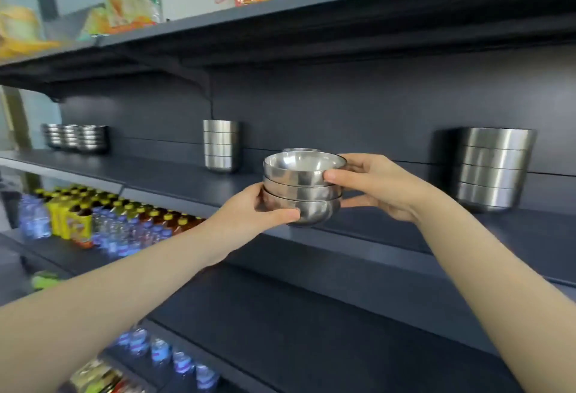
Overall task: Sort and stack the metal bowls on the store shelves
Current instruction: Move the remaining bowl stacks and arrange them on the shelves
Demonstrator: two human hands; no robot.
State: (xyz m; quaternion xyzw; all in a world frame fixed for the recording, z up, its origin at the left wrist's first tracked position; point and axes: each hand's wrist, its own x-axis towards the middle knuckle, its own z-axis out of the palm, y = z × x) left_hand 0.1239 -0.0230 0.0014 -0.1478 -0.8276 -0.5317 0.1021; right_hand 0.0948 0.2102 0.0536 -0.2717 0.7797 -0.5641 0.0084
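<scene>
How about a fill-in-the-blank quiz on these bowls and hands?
1. The held stack has ___ nested metal bowls.
2. The left hand grips its ___ bowl, while the right hand holds the top one.
3. The big stack at right, standing on the shelf, counts ___ bowls.
Missing words: three; bottom; four.

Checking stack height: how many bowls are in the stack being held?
3 in the stack, nested: top bowl, middle bowl and bottom bowl, gripped between the left hand and right hand. Another could hide nested inside.
</scene>
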